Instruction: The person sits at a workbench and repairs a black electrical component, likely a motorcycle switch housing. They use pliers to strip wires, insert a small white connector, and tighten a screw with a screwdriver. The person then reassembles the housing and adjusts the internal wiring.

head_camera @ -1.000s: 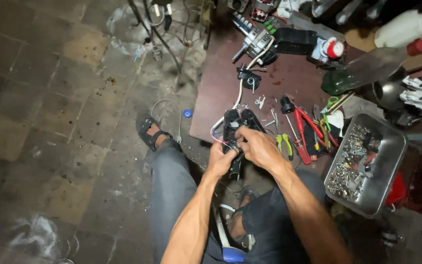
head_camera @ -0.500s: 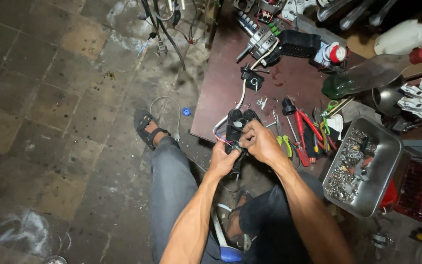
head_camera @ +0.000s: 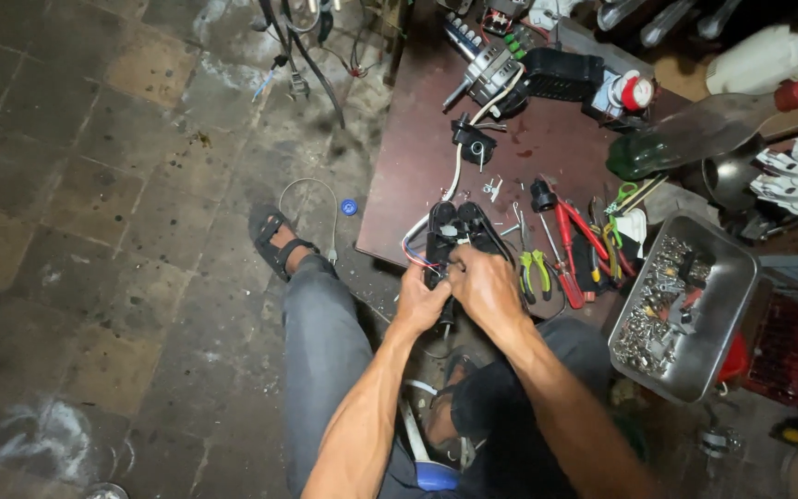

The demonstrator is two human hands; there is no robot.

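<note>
A black plastic device housing with red, blue and white wires lies at the near edge of a dark brown table. My left hand grips its lower left side. My right hand is closed over its lower right part, fingers pressed onto the inside. A white cable runs from the housing to a small black part farther up the table.
Green-handled pliers and red-handled tools lie right of my hands. A metal tray of small hardware sits at the right. A motor, black box and green bottle stand farther back. My sandalled foot rests on the tiled floor.
Both hands stay on the black housing; the right hand has shifted slightly over it. The view has tilted a little.
</note>
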